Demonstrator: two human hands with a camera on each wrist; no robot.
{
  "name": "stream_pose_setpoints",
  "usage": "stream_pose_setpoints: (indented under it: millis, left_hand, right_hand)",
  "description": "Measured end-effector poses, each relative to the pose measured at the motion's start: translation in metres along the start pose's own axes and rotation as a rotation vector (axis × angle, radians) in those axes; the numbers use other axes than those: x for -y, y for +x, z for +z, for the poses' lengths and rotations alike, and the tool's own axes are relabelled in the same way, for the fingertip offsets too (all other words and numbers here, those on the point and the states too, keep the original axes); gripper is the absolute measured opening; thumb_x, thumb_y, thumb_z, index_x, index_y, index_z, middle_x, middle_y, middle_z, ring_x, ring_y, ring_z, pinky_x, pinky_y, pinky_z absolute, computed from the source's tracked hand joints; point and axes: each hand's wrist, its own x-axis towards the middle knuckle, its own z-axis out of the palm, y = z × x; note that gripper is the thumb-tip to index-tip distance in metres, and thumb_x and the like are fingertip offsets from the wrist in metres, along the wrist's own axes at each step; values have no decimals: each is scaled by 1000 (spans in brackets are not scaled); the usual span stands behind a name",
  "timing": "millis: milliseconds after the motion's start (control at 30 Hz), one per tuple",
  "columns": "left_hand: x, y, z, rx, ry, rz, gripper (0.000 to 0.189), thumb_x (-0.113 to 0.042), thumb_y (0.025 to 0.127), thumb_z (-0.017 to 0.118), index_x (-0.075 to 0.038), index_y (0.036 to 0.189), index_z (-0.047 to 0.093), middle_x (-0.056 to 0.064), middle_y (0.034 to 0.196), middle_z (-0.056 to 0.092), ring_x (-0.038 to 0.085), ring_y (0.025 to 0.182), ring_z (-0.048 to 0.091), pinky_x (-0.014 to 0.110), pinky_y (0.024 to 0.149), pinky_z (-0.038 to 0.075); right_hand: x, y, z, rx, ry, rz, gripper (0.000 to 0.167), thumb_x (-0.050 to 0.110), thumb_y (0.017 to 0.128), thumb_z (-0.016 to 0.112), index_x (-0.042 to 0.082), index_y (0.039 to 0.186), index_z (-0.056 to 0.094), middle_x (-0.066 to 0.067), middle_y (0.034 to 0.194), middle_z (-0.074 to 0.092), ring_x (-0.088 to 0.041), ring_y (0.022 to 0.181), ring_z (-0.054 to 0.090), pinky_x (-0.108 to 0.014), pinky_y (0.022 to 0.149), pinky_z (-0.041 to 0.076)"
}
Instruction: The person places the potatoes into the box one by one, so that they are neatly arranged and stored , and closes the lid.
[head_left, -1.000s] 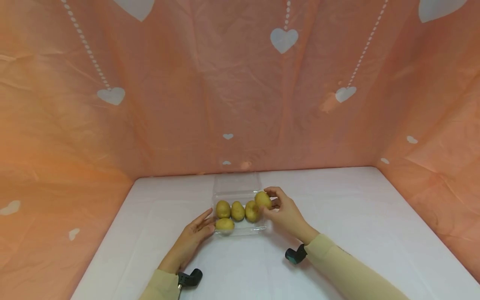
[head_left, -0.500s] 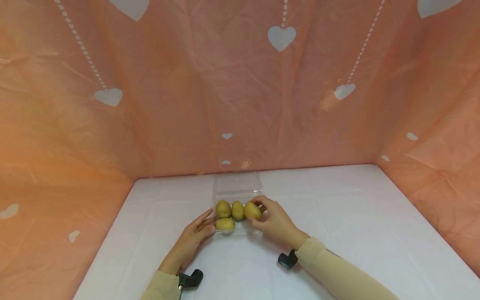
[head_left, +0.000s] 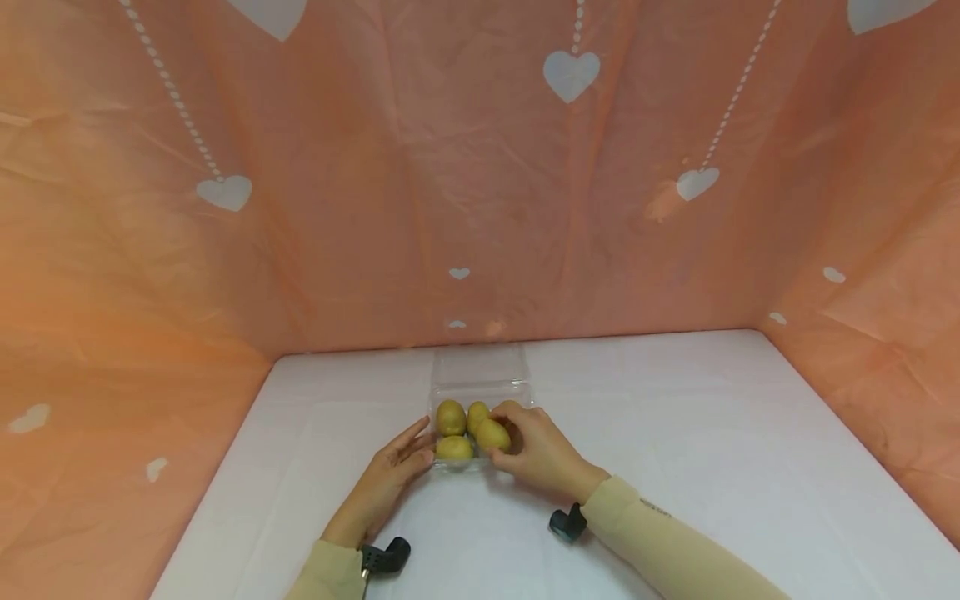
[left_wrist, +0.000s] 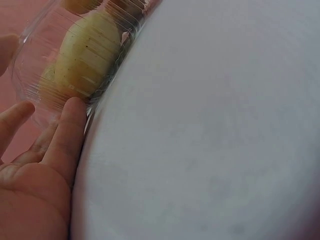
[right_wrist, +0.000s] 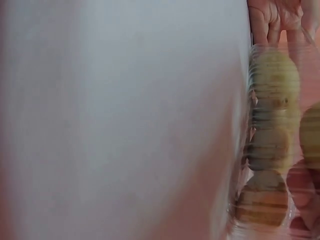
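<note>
A clear plastic clamshell box (head_left: 482, 365) lies on the table with its lid folded back. Inside, potatoes stand along the back, among them one at the left (head_left: 451, 417) and one in the middle (head_left: 477, 412); another potato (head_left: 453, 449) lies at the front left. My right hand (head_left: 546, 454) holds a potato (head_left: 492, 436) between thumb and fingers over the box's front half, hiding its right side. At the box's left end is my left hand (head_left: 388, 479), fingers extended; in the left wrist view a fingertip (left_wrist: 75, 107) touches the clear wall beside a potato (left_wrist: 87, 55).
White cloth covers the table (head_left: 675, 417). An orange curtain (head_left: 480, 192) with pale hearts encloses the back and sides. Each wrist carries a black camera, one at the left (head_left: 387, 556) and one at the right (head_left: 568, 523).
My right hand has carried its potato left and toward me, from the box's back right corner to its front half. The left hand has stayed at the box's left end.
</note>
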Motion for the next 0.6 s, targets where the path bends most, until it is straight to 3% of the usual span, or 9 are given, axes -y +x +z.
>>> stream_pose_setpoints:
  millis: [133, 300, 600]
  left_hand:
    - [0, 0, -1, 2, 1, -5, 66, -18, 93, 64, -13, 151, 34, 19, 146, 42, 29, 134, 40, 34, 105, 39]
    - [-2, -1, -1, 0, 2, -10, 67, -19, 92, 65, -13, 151, 33, 20, 146, 41, 30, 134, 40, 36, 106, 38]
    - [-3, -1, 0, 0, 14, -6, 67, -20, 93, 65, -11, 151, 33, 22, 146, 41, 31, 134, 39, 32, 104, 40]
  right_hand:
    - [0, 1, -1, 30, -54, -2, 33, 26, 81, 74, 18, 113, 66, 14, 102, 64, -9, 91, 55, -33, 85, 45]
    - [3, 2, -1, 40, -136, -18, 14, 24, 88, 68, 19, 99, 74, 17, 84, 62, -7, 81, 55, -31, 81, 44]
    - [2, 3, 1, 8, -180, -74, 10, 24, 90, 67, 18, 94, 75, 16, 80, 62, -4, 78, 57, -30, 82, 43]
